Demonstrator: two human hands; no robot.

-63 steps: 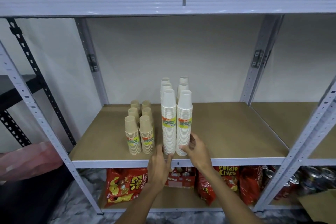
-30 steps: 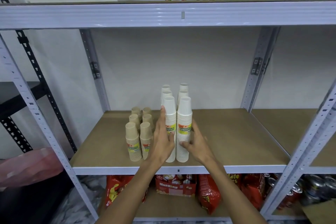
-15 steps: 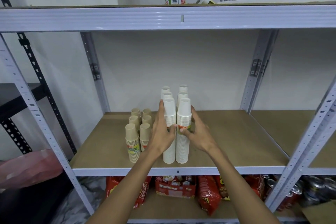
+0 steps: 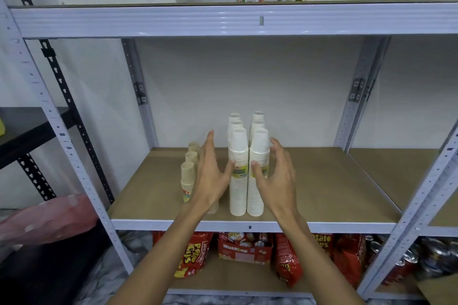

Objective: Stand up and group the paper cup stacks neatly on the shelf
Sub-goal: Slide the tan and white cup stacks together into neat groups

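Left hand: the bare left hand (image 4: pixel 210 176) is spread open with fingers straight and pointing up, palm turned toward the cups; its thumb tip sits at or just against the side of the nearest white stack, and it grips nothing.
Right hand: the bare right hand (image 4: pixel 277 176) is open with fingers loosely curled, cupped toward the cups; its thumb tip lies on the printed band of the stack beside it, the other fingers apart from the cups.
White stacks: tall upright stacks of white paper cups with yellow-green label bands (image 4: pixel 249 173) stand between the two hands, two in front side by side and touching, more in two rows directly behind them.
Brown stacks: shorter upright stacks of tan paper cups (image 4: pixel 187 178) stand just left of and partly behind the left hand, in a row running toward the wall; a second row is mostly hidden by that hand.
Shelf: the tan fibreboard shelf with pale grey metal frame (image 4: pixel 322 193) carries all the stacks, bare board stretching right of the right hand.
Below the forearms: red crisp bags (image 4: pixel 192 255) lie on the lower level.
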